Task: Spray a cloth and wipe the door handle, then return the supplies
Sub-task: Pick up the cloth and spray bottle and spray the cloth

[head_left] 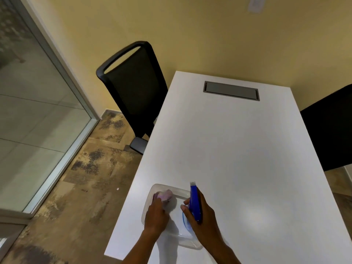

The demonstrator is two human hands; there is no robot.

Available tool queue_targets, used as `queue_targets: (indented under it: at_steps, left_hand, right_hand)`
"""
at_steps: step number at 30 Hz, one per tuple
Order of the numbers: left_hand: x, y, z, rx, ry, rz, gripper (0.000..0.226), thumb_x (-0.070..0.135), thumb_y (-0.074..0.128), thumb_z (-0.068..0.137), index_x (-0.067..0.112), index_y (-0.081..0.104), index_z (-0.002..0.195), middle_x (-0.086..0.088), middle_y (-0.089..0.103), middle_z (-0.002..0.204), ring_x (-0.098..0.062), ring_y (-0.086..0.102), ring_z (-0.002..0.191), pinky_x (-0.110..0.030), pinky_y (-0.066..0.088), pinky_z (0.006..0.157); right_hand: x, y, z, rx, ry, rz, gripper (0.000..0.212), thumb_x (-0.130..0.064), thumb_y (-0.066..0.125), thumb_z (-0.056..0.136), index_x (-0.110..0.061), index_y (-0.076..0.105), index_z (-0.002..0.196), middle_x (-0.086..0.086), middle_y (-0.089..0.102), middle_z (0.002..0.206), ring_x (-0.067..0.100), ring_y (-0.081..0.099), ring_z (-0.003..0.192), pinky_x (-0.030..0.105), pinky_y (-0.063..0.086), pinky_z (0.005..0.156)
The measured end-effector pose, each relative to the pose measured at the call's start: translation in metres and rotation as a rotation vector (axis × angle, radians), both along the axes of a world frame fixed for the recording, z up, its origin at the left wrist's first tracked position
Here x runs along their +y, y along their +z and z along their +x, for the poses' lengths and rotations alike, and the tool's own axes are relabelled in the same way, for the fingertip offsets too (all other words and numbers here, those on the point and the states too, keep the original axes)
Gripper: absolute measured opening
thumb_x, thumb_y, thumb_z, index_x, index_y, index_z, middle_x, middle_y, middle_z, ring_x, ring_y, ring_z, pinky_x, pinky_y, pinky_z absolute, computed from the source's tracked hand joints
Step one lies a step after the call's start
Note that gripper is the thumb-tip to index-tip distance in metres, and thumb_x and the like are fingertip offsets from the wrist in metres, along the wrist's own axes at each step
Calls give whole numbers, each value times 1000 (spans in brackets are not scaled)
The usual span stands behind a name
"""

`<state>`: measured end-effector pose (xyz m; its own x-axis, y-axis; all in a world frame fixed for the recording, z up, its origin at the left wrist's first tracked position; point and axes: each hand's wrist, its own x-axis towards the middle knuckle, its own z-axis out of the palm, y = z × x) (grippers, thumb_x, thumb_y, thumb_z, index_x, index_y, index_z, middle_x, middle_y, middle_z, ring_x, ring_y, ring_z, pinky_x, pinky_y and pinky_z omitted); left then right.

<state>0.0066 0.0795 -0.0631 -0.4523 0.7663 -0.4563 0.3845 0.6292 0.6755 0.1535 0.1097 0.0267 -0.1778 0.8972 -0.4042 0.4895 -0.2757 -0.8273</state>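
Observation:
A clear plastic tray (159, 187) sits on the near left corner of the white table (238, 149). Inside it, at the far left, lies a bunched pink-purple cloth (165, 194). My left hand (156, 214) reaches into the tray and its fingers close on the cloth's near edge. My right hand (202, 212) grips a blue spray bottle (195, 201) around its neck, over the tray's right side, nozzle pointing away from me. The bottle's lower body is mostly hidden by my hand. No door handle is in view.
A black mesh office chair (133, 86) stands at the table's left side, another black chair (331, 130) at the right. A grey cable hatch (231, 90) is set in the far tabletop. A glass partition with a metal frame (57, 103) runs along the left over patterned floor.

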Motion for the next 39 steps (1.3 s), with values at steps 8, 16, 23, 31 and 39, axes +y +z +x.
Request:
queue_targets:
  at_steps: [8, 16, 23, 31, 39]
  left_hand:
    - [-17, 54, -36, -553, 238, 21, 25, 19, 58, 100, 7, 58, 121, -23, 72, 108, -39, 74, 92, -42, 65, 77]
    - [-40, 92, -59, -1121, 453, 421, 47, 10, 81, 76, -4, 68, 119, -32, 71, 115, -39, 75, 90, -47, 64, 74]
    - [-49, 122, -67, -1110, 381, 542, 63, 2, 84, 65, 4, 61, 124, -32, 71, 116, -50, 72, 90, -53, 63, 69]
    - [-44, 150, -56, -1052, 337, 521, 61, -6, 77, 67, 6, 57, 123, -21, 77, 104, -44, 74, 88, -45, 66, 61]
    - [-39, 154, -43, -1029, 285, 496, 60, -3, 77, 68, 8, 56, 123, -22, 76, 106, -41, 75, 88, -46, 66, 66]
  right_hand:
    - [14, 12, -3, 110, 168, 66, 52, -11, 67, 88, -8, 45, 134, -4, 65, 97, 13, 63, 77, 14, 54, 76]
    - [33, 57, -11, 159, 324, 151, 56, -44, 66, 79, -16, 52, 126, -10, 66, 100, 21, 70, 85, 19, 56, 75]
    - [11, 128, -6, 250, 460, 313, 41, -58, 61, 83, -24, 64, 105, -3, 67, 62, 17, 64, 54, 24, 54, 57]
    - [-19, 138, -14, 94, 461, 212, 51, -52, 59, 70, -17, 59, 106, -12, 61, 67, 10, 60, 57, 19, 52, 59]
    - [-29, 135, -17, 24, 381, 229, 46, -51, 61, 77, -15, 58, 105, 0, 67, 78, 19, 65, 68, 33, 59, 69]
